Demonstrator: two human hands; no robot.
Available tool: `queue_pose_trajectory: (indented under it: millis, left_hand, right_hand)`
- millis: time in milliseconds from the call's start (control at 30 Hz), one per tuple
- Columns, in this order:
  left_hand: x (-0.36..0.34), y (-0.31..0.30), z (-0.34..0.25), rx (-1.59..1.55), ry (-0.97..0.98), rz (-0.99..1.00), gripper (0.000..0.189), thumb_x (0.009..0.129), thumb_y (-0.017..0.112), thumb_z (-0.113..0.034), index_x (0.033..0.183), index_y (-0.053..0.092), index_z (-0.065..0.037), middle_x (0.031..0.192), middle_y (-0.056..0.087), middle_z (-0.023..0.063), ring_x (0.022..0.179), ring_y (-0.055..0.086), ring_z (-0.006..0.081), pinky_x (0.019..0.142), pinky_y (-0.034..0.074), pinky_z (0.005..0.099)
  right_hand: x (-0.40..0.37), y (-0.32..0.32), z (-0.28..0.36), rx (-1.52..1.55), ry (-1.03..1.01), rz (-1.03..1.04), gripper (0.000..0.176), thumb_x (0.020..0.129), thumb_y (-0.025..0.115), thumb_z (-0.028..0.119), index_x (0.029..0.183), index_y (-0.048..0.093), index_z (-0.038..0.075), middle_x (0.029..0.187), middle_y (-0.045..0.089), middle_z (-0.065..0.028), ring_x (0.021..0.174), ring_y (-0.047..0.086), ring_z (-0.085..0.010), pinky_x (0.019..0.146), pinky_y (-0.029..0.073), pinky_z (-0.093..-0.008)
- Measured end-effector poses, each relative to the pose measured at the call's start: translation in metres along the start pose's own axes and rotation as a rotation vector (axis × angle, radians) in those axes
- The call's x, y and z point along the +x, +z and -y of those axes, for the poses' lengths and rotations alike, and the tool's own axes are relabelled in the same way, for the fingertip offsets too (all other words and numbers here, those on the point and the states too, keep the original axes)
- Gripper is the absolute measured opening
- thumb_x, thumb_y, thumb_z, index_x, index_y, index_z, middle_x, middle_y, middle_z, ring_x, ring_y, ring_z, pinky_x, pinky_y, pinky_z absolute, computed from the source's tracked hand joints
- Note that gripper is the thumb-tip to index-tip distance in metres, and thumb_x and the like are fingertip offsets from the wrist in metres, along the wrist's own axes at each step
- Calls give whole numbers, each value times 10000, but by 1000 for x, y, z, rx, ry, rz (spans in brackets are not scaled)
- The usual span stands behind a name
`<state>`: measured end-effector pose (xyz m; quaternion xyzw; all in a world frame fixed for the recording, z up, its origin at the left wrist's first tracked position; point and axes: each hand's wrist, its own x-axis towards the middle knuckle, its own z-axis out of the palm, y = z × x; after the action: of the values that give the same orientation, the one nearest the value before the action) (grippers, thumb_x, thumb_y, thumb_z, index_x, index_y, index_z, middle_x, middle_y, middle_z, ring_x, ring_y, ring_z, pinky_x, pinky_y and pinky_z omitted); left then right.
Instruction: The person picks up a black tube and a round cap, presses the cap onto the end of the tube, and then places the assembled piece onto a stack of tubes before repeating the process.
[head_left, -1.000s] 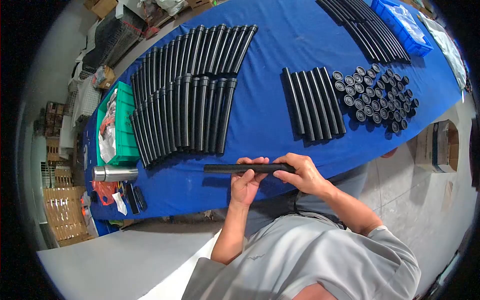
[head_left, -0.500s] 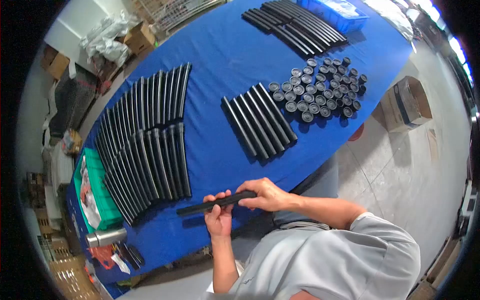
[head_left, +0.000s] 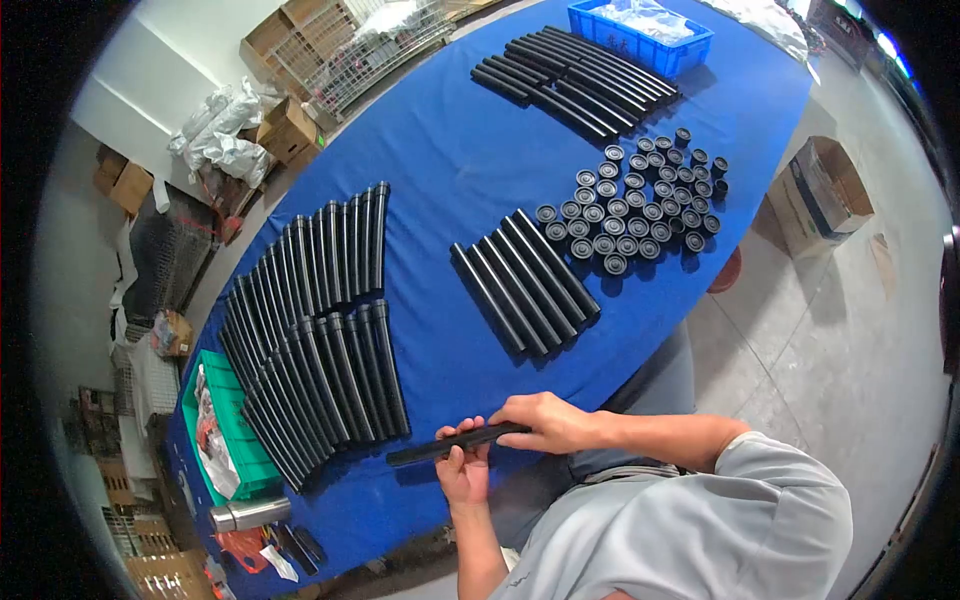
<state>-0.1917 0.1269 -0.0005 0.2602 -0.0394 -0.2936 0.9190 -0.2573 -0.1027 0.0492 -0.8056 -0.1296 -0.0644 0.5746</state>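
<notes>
A black tube (head_left: 418, 455) is held slantwise near the table's front edge. My left hand (head_left: 465, 470) grips it from below around its middle, thumb on the near side and fingers on the far side. Closed over the tube's right end is my right hand (head_left: 545, 422), which hides that end. Beyond my hands lies a short row of black tubes (head_left: 525, 285). To their upper right sits a cluster of round black caps (head_left: 637, 198). On the left, two fanned rows of capped black tubes (head_left: 310, 370) lie side by side.
More black tubes (head_left: 580, 75) lie at the far end beside a blue crate (head_left: 690, 55). At the left edge stand a green tray (head_left: 245, 440) and a metal flask (head_left: 250, 514). Some dark tools (head_left: 298, 548) lie near it. A cardboard box (head_left: 815, 200) stands on the floor at right.
The camera view has shifted, so the table contents appear lower. Both hands stay on the same tube, which appears slightly farther right and lower in view.
</notes>
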Motion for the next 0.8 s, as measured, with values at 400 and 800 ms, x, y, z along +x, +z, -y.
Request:
queue_pose_trajectory:
  millis: [400,800]
  left_hand:
    - [-4,-1,0,20,47,-57,323,956,704,-41,1251,571,-47,1284,672,255,1260,629,420,1031,580,561]
    - [-4,-4,1,38,40,-52,377,947,735,-73,1283,565,-63,1315,667,214,1287,614,401,1075,545,557]
  right_hand:
    - [-3,7,-2,74,58,-57,338,909,727,239,1127,661,-10,929,680,-218,869,673,-422,770,529,-498]
    - [-2,7,1,-125,-80,-26,415,899,753,231,1236,628,23,985,646,-201,953,672,-392,775,566,-469]
